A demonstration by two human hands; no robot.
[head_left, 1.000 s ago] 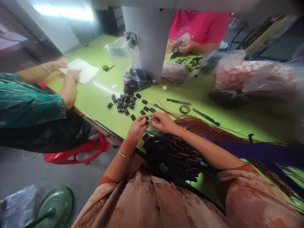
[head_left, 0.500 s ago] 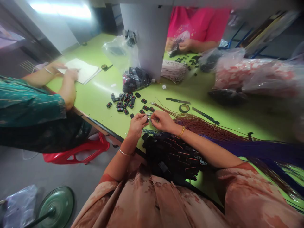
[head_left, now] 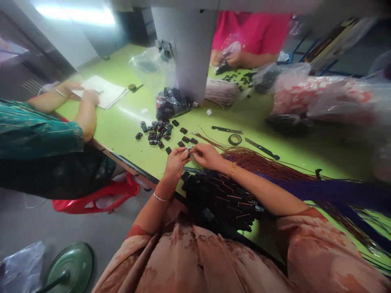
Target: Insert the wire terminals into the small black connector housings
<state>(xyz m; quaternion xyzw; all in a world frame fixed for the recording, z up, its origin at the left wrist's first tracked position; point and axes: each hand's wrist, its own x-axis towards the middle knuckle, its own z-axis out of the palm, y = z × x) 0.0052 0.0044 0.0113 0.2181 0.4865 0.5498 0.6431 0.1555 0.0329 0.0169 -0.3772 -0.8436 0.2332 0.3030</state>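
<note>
Over the table edge, my left hand [head_left: 176, 163] is closed in a pinch on a small black connector housing [head_left: 189, 154]. My right hand [head_left: 208, 156] meets it from the right, fingers pinched on a thin wire whose end is at the housing; silvery bits show between the fingertips. Just beyond my hands lie loose black connector housings [head_left: 160, 131] with red marks. Brown wires [head_left: 247, 158] spread out under and beside my right forearm. A heap of black-sleeved wire pieces [head_left: 221, 195] rests against the table edge below my wrists.
Two black-handled blades [head_left: 262, 148] and a tape roll [head_left: 235, 139] lie right of the housings. A grey post [head_left: 186, 53] rises behind a bag of black parts [head_left: 172, 101]. Co-workers sit left, over paper [head_left: 102, 91], and across the table. Dark blue wires [head_left: 324, 191] extend right.
The view has shifted slightly. My hands stay together at the connector housing, with the right fingers a little closer to it. The co-workers' hands have hardly moved.
</note>
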